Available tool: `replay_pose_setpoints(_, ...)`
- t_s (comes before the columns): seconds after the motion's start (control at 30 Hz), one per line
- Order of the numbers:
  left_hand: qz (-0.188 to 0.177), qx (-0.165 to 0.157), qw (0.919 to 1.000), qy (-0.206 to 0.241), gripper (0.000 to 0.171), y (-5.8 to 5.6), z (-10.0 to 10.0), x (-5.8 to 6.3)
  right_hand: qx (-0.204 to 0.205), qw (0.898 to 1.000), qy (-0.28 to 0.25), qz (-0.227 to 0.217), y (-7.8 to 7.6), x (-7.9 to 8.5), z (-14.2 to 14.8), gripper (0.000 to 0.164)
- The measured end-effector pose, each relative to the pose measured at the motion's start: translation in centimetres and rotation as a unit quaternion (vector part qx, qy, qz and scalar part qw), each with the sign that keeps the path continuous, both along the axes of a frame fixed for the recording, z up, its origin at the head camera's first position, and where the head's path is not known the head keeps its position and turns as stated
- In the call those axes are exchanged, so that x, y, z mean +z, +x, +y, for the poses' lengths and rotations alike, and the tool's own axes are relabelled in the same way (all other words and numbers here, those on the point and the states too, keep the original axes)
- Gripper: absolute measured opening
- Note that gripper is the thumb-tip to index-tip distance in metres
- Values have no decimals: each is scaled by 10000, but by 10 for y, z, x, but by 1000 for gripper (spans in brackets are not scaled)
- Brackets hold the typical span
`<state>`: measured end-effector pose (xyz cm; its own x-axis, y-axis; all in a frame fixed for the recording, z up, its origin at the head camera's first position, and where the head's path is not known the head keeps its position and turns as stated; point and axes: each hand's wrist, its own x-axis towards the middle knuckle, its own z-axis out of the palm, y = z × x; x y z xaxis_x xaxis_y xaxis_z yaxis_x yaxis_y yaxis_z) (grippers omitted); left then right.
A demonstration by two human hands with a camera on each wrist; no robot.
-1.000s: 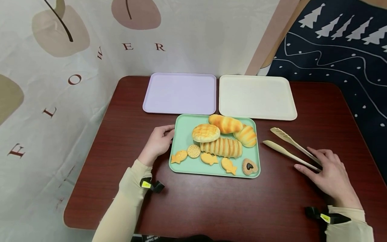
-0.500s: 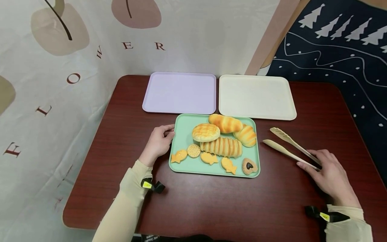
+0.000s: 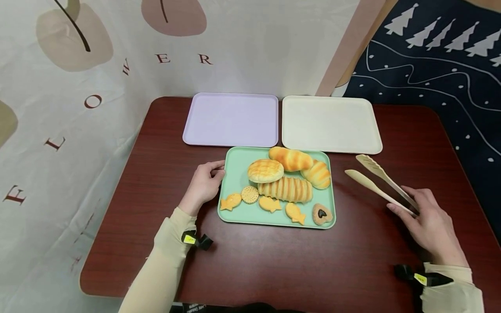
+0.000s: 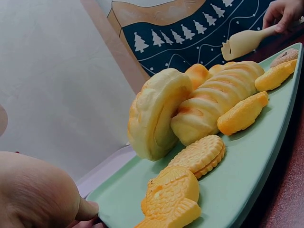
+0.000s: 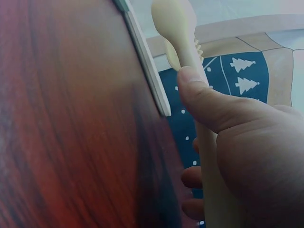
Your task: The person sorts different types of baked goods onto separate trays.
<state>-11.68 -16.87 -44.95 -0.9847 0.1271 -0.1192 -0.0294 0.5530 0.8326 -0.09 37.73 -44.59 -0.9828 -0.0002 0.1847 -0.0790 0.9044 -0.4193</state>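
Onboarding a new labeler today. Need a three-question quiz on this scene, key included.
1. What does the right hand hold?
A) a tan heart-shaped cookie
B) pale cream two-armed tongs
C) a striped golden bread loaf
2. True or false, of the left hand: it rests on the lilac rectangular tray.
3. How many golden fish-shaped cookies lie on the mint-green rectangular tray?

Key:
1. B
2. False; the left hand is at the mint-green rectangular tray's edge
3. Three

In the head view, the right hand hides the rear end of the tongs.
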Motion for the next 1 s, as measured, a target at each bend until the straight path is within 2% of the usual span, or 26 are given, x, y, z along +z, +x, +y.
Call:
replay_pose_setpoints(0.27,43,8,10000,-3,36,0,0,1,65,10000,-6,22,0,6,-3,54)
replay_pose_setpoints(0.63,27,33,10000,-6,35,0,1,2,175,9994,-84,301,-2,15,-8,53)
replay_pose_setpoints(0.83,19,35,10000,13,34,0,1,1,509,9961,-103,719,-6,18,-11,62)
replay_pose_setpoints(1.0,34,40,10000,14,34,0,1,1,625,9950,-36,781,-9,21,-16,67)
